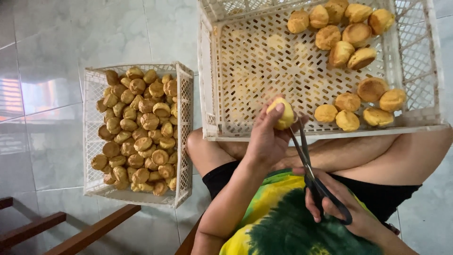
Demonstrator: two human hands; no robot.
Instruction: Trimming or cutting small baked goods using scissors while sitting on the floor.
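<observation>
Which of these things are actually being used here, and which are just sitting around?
In use:
left hand holding a bun
right hand with scissors
big crate
small crate of buns

Lying about:
wooden rails
tiled floor

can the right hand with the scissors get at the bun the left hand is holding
Probably yes. The right hand holds the scissors, whose blade tips already meet the bun in the left hand, with nothing between them.

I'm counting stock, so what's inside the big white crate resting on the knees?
Inside the big white crate lie golden round pastries, clustered along its right side and top corner; much of its perforated bottom is bare. The left hand with its pastry covers part of the near edge.
</observation>
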